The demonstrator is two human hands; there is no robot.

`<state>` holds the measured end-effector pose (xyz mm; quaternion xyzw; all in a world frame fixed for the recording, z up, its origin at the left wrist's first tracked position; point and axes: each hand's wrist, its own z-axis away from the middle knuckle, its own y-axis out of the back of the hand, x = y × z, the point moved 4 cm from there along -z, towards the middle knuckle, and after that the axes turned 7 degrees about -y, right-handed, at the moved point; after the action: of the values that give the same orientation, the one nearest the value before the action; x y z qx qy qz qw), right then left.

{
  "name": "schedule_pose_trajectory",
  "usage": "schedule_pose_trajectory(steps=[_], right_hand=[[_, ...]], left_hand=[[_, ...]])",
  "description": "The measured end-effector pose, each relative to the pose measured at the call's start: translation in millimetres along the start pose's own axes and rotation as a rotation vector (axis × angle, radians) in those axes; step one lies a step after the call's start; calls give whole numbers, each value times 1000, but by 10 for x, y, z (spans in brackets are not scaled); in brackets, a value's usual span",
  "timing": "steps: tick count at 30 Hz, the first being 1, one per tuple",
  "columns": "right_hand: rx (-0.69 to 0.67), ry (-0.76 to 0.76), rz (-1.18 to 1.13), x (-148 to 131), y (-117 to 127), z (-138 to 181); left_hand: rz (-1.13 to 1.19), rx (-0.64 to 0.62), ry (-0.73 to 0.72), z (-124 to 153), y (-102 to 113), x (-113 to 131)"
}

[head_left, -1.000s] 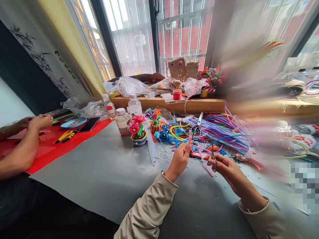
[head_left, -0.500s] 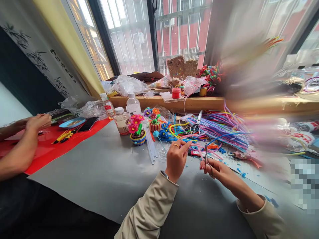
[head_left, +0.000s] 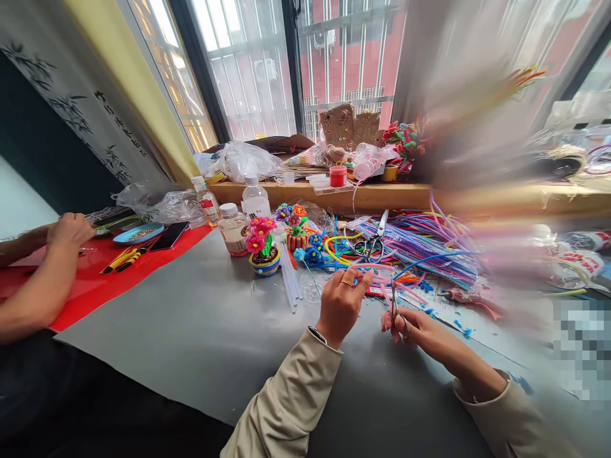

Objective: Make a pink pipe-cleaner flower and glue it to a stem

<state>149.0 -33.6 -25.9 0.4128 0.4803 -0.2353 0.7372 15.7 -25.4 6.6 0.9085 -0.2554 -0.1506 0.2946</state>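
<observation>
Gripping small scissors (head_left: 394, 300), the right hand (head_left: 411, 326) was clamped around their handles, blades pointing up. A pink pipe cleaner (head_left: 386, 292) showed between the hands, just beside those blades; the left hand (head_left: 341, 302) had its fingers drawn in, though whether they pinched the strand I could not tell. Beyond the left hand and leftward, a pink-flowered pot (head_left: 265, 261) and a striped pot (head_left: 297, 240) of flowers looked finished. The pink strand seemed barely begun, with no flower shape visible, and the pipe-cleaner bundle (head_left: 432, 248) beyond the right hand looked unworked.
</observation>
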Motion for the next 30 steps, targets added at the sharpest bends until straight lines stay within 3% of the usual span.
schedule_pose_trajectory(steps=[12,30], right_hand=[[-44,-26,-59,35,4,7],[-8,-31,-82,69,3,-41]], left_hand=[[-22,-14,-14,-3,14,14],[2,-12,-2,7,19,2]])
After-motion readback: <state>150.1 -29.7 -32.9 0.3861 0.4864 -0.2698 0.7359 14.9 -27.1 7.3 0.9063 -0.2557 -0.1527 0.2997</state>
